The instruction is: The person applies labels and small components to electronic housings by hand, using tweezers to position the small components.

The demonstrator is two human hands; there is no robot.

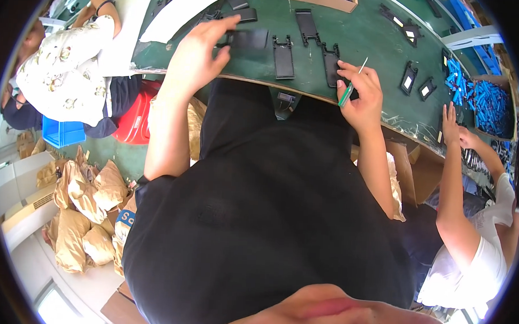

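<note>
Three black plates (pixel 283 59) lie between the hands on a green tabletop (pixel 361 34); a fourth, blurred plate (pixel 251 39) lies at the left hand (pixel 196 54), fingers spread, whether gripping cannot be told. The right hand (pixel 363 97) grasps one green-handled tool (pixel 346 95) beside the rightmost plate. Farther right: two small white-labelled parts (pixel 409 78), one carton (pixel 513 108) of blue pieces (pixel 490 107). Around: two co-workers (pixel 68 64), one red seat (pixel 136 116), one blue bin (pixel 63 134), brown paper bags (pixel 71 241).

Person's in blk tee (pixel 269 219) w/ short slvs (pixel 154 188) & dk bottoms (pixel 235 112), L grip (pixel 200 54) & R grip (pixel 364 100) bare.
</note>
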